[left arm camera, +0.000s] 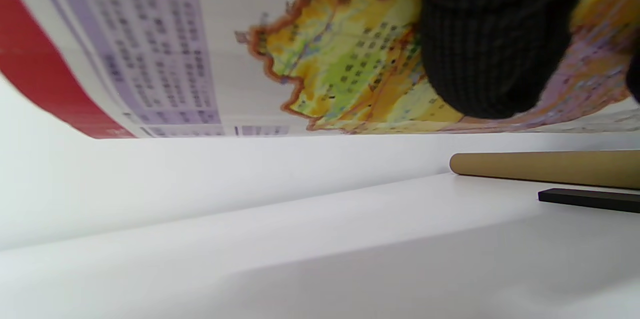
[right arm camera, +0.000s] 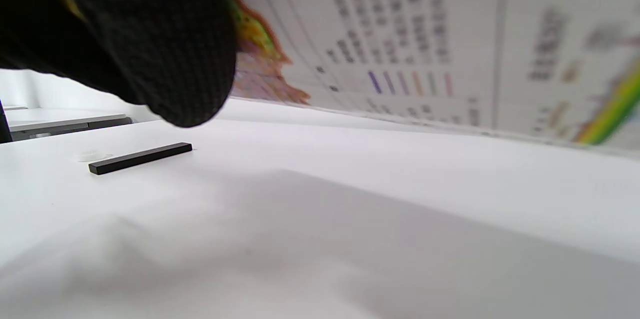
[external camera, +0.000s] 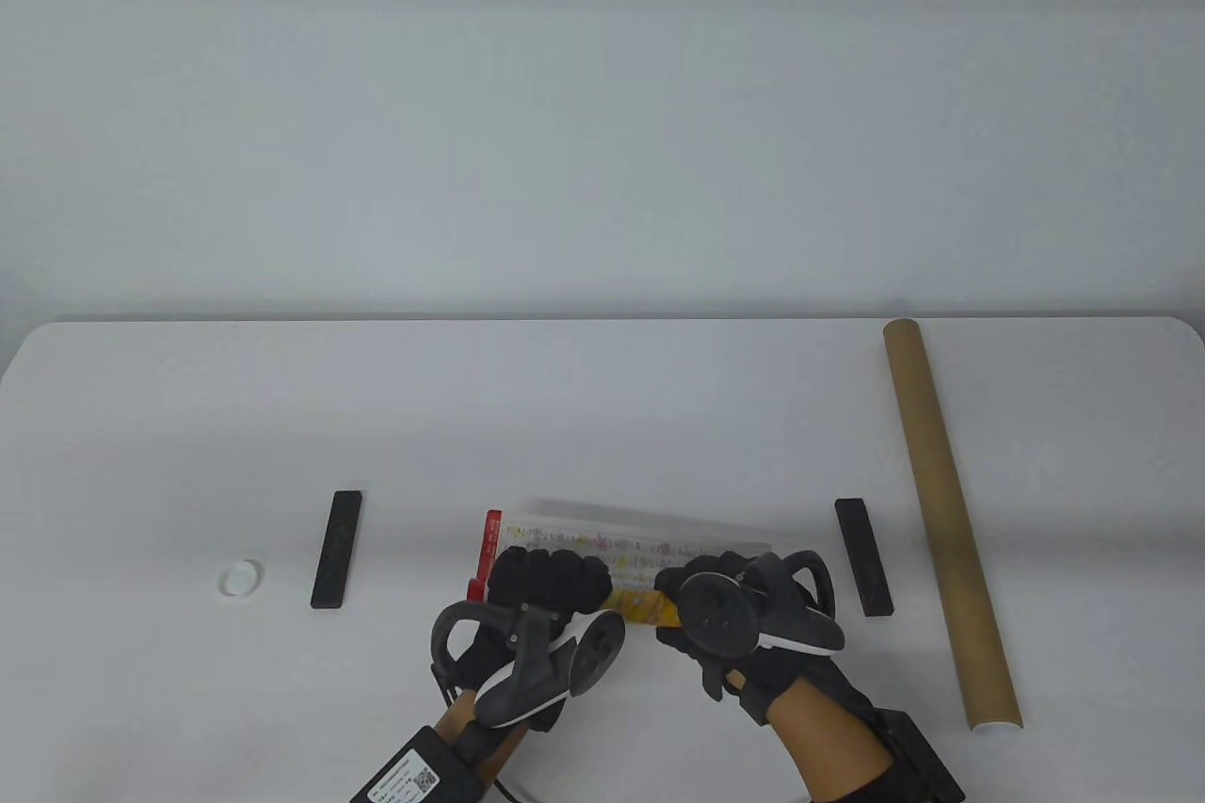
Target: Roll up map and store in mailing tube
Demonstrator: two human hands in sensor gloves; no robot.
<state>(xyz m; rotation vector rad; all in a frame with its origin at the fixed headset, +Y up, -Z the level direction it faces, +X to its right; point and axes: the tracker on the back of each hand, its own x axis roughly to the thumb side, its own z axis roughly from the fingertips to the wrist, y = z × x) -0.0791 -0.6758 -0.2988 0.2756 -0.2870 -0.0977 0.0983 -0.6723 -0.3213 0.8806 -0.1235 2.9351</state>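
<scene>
The map [external camera: 629, 549] is partly rolled and held off the white table [external camera: 584, 426] near the front middle. It has a red edge on the left and a coloured region in the centre. My left hand [external camera: 551, 579] grips its left part and my right hand [external camera: 701, 591] grips its right part. The left wrist view shows the curled map [left arm camera: 320, 64] with a gloved finger [left arm camera: 492, 44] on it. The right wrist view shows the map [right arm camera: 425, 44] above the table with a finger [right arm camera: 165, 54] on it. The brown mailing tube [external camera: 946, 521] lies at the right, apart from both hands.
Two black bars lie flat: the left bar [external camera: 337, 549] and the right bar [external camera: 863, 555], which sits between my right hand and the tube. A white tube cap [external camera: 241, 578] lies at the far left. A grey wall stands behind the table.
</scene>
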